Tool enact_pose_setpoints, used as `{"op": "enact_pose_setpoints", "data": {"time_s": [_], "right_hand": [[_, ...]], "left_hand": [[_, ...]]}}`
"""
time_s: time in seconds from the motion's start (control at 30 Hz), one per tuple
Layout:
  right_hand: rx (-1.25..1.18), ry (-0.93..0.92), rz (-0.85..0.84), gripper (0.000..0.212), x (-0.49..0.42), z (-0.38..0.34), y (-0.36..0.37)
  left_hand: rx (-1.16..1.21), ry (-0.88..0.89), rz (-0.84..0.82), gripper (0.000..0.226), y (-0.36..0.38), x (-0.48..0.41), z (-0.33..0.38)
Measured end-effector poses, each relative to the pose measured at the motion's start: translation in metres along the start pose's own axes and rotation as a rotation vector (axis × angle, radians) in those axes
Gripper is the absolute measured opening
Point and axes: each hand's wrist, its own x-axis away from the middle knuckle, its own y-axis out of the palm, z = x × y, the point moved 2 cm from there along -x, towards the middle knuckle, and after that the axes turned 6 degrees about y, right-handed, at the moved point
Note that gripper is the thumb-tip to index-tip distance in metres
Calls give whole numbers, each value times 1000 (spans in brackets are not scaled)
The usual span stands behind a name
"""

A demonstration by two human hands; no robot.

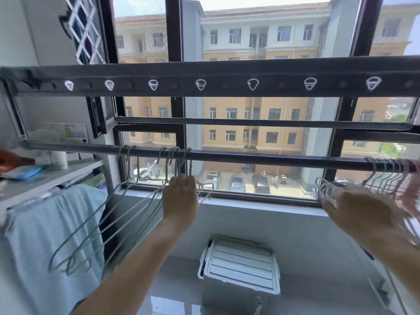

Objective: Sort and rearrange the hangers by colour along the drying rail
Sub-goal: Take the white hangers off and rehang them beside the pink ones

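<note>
A dark drying rail (261, 156) runs across the window at chest height. Several pale green hangers (95, 226) hang from its left part and fan out to the lower left. My left hand (180, 198) is closed around the necks of some of them just below the rail. At the far right hangs a bunch of pink hangers (395, 176). My right hand (356, 212) reaches into that bunch with fingers spread against the hangers; whether it grips one is unclear, as the hand is blurred.
A wider perforated bar (227, 84) and a thin rail (261, 122) sit above. A shelf (52, 176) with clutter and a light blue cloth (41, 235) stand at left. A white lidded box (241, 267) rests on the floor below the windowsill.
</note>
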Motion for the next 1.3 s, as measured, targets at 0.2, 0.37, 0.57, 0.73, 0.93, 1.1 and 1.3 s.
{"op": "enact_pose_setpoints", "data": {"time_s": [0.2, 0.37, 0.57, 0.73, 0.93, 1.1, 1.3], "right_hand": [[-146, -81, -17, 35, 15, -37, 4], [-161, -147, -92, 37, 22, -59, 7], [-224, -206, -109, 38, 24, -77, -5], [-305, -218, -176, 40, 28, -76, -2], [-482, -151, -216, 58, 31, -64, 13], [-584, -105, -200, 65, 11, -64, 20], [-646, -54, -330, 69, 0, -71, 46]], "left_hand": [[-42, -92, -175, 32, 8, 15, -24], [34, -127, -203, 18, -3, 0, -28], [16, -88, -209, 16, -20, -50, -5], [146, 95, -149, 17, -10, -41, 33], [356, 196, -106, 29, -14, -14, 59], [445, 128, -210, 26, -16, -37, 58], [294, 96, -293, 27, -10, -73, 76]]}}
